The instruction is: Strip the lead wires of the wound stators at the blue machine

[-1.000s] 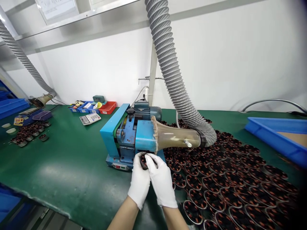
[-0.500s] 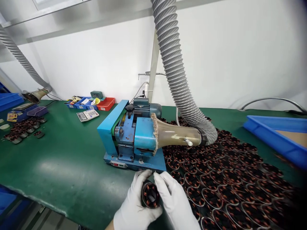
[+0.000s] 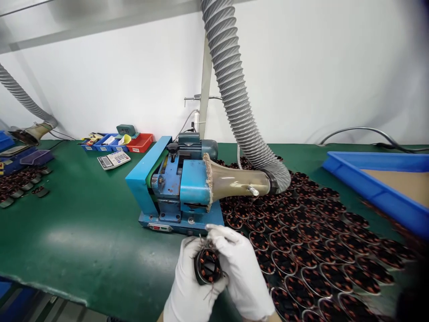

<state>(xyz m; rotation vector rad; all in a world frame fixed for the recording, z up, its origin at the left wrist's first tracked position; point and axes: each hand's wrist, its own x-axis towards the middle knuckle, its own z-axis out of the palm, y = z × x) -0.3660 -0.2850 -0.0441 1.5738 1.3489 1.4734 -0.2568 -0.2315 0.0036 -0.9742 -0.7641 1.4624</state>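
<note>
Fingers of the left hand and right hand clasped a wound stator at lower centre, apparently inspecting it; moving it on would demand minding its loose wires.

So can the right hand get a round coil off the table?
Probably yes: the coils lie uncovered just beside the right hand, nothing between. But it and the left hand grip the held coil, so it must let go first.

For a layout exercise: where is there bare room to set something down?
Free: green mat left of the blue machine, bordered by the calculator and near edge. Crowded: right of it, stators fill up to the blue tray.
</note>
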